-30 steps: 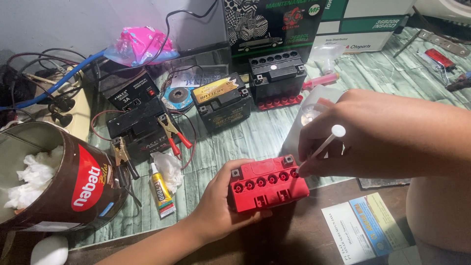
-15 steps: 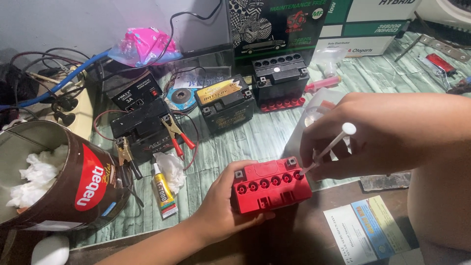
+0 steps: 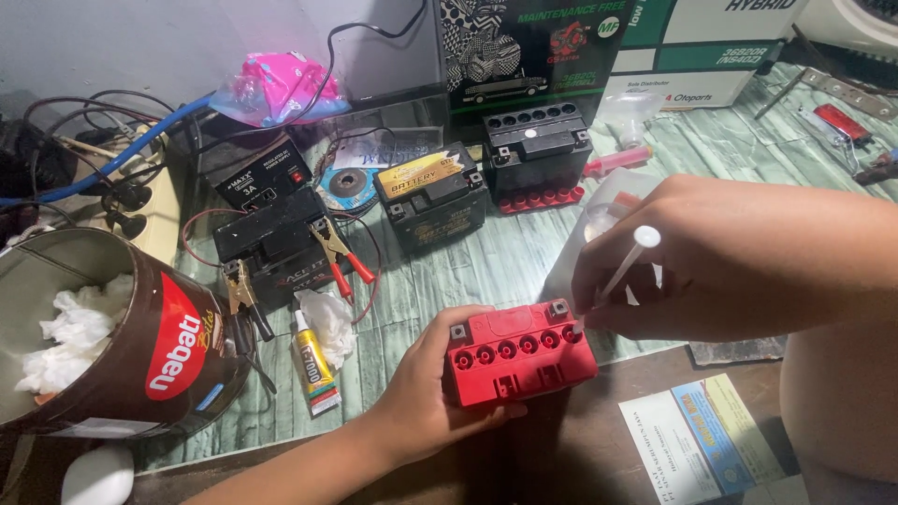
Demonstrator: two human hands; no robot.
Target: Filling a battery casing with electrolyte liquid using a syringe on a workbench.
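The left hand (image 3: pixel 421 397) clamps the small red plastic battery (image 3: pixel 517 351) from its near side. Just beyond it, the right hand (image 3: pixel 711 266) pinches a thin white plastic tube (image 3: pixel 622 266) over the end filler hole; holding the battery level and the tube vertical seems wise.

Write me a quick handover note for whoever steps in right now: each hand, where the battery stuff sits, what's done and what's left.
Left hand: grips the left end of the red battery, steadying it at the table's front edge.
Right hand: fingers pinch a thin white stick, its lower tip at the rightmost of the six open holes in the battery's top.
Nearby: two black batteries farther back, a third with clamps on it, a glue tube, a brown can holding tissue.
Done: the six holes are uncovered.
Left: they are not yet closed; how far the stick work has got cannot be told.
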